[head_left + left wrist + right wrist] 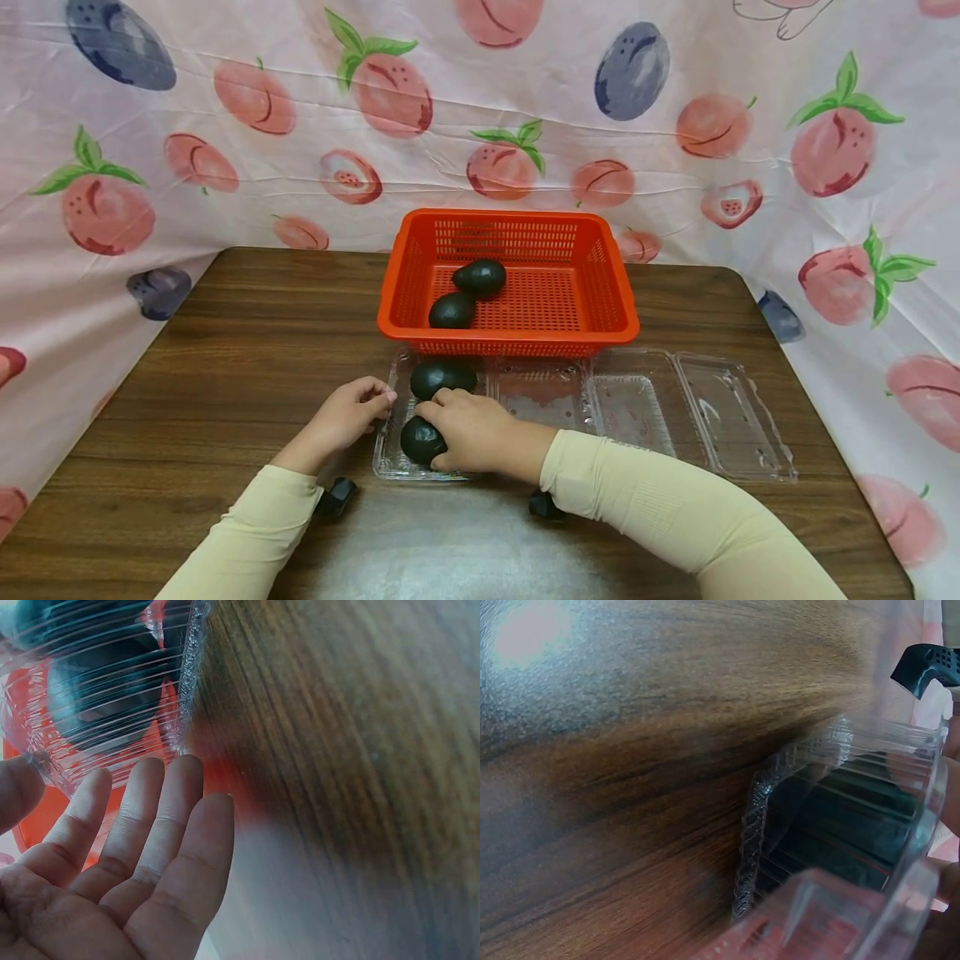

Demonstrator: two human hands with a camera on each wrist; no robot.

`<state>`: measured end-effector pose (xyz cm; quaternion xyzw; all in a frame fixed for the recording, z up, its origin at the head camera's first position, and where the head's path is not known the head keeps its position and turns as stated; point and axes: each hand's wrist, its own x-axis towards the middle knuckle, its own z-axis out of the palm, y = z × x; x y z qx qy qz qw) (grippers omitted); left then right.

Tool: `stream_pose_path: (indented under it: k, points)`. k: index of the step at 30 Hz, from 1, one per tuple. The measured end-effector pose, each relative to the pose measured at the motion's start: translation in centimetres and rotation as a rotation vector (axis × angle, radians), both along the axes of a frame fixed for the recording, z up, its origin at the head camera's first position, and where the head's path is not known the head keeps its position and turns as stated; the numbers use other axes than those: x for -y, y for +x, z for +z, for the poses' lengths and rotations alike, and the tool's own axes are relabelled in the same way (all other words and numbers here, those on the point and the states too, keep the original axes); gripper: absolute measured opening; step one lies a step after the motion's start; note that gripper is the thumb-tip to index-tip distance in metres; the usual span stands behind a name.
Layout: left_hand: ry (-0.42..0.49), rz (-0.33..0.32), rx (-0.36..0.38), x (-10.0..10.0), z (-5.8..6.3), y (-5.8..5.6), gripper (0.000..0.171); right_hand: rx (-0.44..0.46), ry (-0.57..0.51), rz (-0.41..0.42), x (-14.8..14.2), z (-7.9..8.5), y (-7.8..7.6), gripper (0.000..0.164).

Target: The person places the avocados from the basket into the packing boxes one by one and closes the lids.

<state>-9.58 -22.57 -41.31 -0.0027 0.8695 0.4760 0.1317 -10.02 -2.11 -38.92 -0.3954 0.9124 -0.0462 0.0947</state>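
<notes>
My right hand (476,429) reaches over a clear plastic clamshell box (386,467), its fingers curled round a dark green avocado (420,442) in the box's near part. Another avocado (442,377) lies behind it in the same box. Beside the box's left wall is my left hand (341,421); in the left wrist view its fingers (139,802) are extended, close to or against the ribbed plastic wall. The right wrist view shows dark avocado (840,817) through the clear wall, with the right hand mostly cut off at the edge.
An orange-red plastic basket (626,312) stands behind the box, with two avocados (480,277) on its left side. Right of the box lie more clear plastic pieces, including an open lid (731,417). Fruit-print cloth (555,50) hangs round the wooden table (225,358).
</notes>
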Motion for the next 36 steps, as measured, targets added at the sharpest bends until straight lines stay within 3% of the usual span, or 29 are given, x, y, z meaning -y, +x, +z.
stream_pose_path:
  k: [22,30,36]
  points:
    - [0.014,-0.006,-0.008,0.2,-0.1,-0.1,0.023,-0.021,0.061,0.037,0.1,0.4,0.5,0.064]
    - [0.013,-0.001,-0.01,0.2,-0.3,-0.1,0.022,-0.047,0.033,0.07,-0.4,1.0,0.9,0.06]
    - [0.003,0.0,-0.014,0.1,-0.4,-0.1,0.02,-0.077,-0.046,0.068,-1.2,1.8,1.2,0.054]
